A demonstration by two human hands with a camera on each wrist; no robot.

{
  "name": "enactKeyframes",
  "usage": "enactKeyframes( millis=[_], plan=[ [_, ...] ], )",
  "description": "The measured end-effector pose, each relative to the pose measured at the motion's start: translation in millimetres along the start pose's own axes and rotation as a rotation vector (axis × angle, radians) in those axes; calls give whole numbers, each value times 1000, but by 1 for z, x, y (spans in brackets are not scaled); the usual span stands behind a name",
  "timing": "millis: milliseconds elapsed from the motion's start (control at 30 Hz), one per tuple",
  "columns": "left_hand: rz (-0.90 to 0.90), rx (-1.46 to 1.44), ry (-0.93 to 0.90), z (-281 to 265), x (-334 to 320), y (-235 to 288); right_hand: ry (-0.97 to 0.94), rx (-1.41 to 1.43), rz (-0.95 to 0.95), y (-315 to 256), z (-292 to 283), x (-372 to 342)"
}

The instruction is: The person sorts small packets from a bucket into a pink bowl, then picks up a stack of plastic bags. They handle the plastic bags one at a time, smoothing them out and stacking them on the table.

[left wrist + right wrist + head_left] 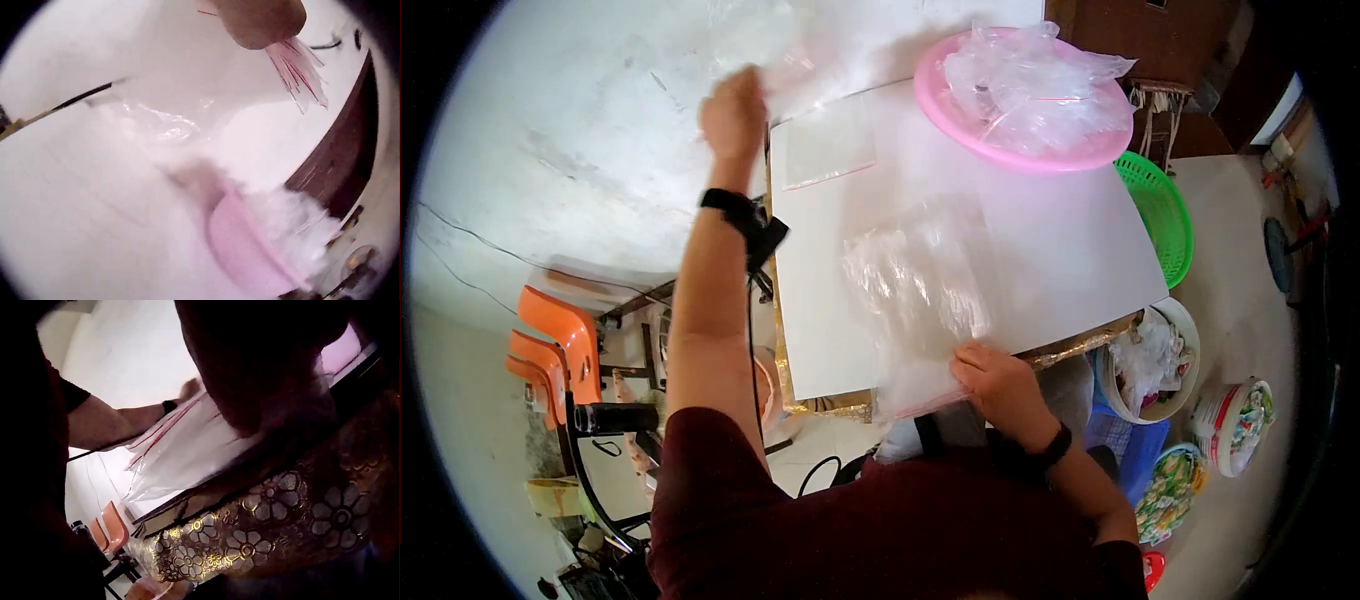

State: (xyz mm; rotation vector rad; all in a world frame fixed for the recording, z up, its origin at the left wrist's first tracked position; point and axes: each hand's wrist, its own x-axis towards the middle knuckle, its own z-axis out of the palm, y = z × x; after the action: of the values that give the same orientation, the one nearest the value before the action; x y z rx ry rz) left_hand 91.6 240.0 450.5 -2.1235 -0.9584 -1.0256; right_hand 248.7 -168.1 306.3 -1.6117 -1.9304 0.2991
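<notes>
My left hand [735, 115] is raised beside the wall, past the table's left edge. It grips a bunch of clear zip bags, whose red-lined edges [297, 72] fan out beside the hand in the left wrist view. Near the front edge of the white tabletop [1060, 240], my right hand [1000, 390] holds more clear zip bags [920, 270] by a corner. Their red lines [159, 440] show in the right wrist view, where the hand itself is dark. A single flat bag [830, 150] lies on the board's far left part.
A pink basin [1020, 155] heaped with crumpled clear bags [1040, 85] stands at the far right corner. Below the table's right side are a green basket [1165, 215] and a white bucket [1190, 345]. Orange chairs [565, 335] stand at left. Gold flowered cloth [244, 547] hangs under the board's edge.
</notes>
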Motion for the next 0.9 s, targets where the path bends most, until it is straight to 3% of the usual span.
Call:
enactKeyframes(
  millis=[67, 133, 267, 400, 500, 567, 667, 733, 833, 900],
  plan=[
    [-35, -6, -247, 49, -48, 15, 7, 20, 7, 2, 1, 1],
    [-69, 111, -665, 83, -84, 27, 27, 37, 11, 3, 2, 0],
    [-44, -273, -735, 122, -119, 9, -2, 41, 19, 5, 1, 2],
    [-1, -304, -841, 110, -98, 4, -21, 48, 8, 4, -3, 7],
    [-33, -179, -801, 119, -101, 1, -42, 54, 8, 3, -3, 8],
    [-148, -162, -758, 124, -94, -7, -39, 56, 16, 2, -4, 8],
    [-240, -81, -686, 102, -66, -16, -35, 56, 30, 1, -6, 8],
    [-386, -132, -591, 85, -46, -29, -41, 50, 25, 1, -7, 9],
    [-360, -171, -427, 64, -28, -59, -50, 63, 41, 1, -6, 8],
    [-558, -269, -428, 48, -19, -68, -37, 77, 33, 2, -5, 6]
  ],
)
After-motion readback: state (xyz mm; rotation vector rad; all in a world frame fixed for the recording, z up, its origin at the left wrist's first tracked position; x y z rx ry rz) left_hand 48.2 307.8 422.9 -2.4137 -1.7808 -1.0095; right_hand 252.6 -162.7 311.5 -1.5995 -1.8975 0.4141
